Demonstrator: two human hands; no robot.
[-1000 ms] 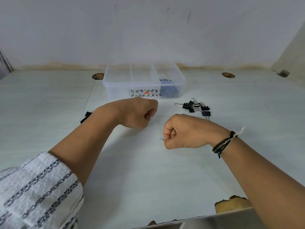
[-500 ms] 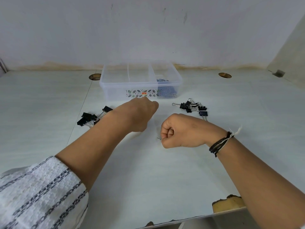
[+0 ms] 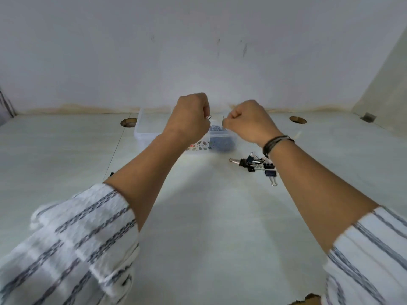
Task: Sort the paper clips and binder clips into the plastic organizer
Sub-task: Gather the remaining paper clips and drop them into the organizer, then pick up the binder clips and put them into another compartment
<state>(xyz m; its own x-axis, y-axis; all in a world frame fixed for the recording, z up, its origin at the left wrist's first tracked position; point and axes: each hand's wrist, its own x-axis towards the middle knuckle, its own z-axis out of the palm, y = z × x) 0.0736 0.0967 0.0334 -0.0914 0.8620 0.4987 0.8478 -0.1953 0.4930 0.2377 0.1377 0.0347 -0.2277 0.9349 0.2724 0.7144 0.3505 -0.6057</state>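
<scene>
Both hands fisted, left hand (image 3: 191, 117) pinching paper clip (image 3: 208, 117); right hand (image 3: 248, 121) too.

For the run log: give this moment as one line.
left hand pinches silver paper clip | right hand pinches thin wire clip | both over clear plastic organizer | black binder clips on table

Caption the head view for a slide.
Left hand and right hand each pinch a paper clip above the plastic organizer; binder clips wait on the table.

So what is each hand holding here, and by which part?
The left hand pinches a paper clip by one end. The right hand pinches a thin wire piece, mostly hidden.
</scene>
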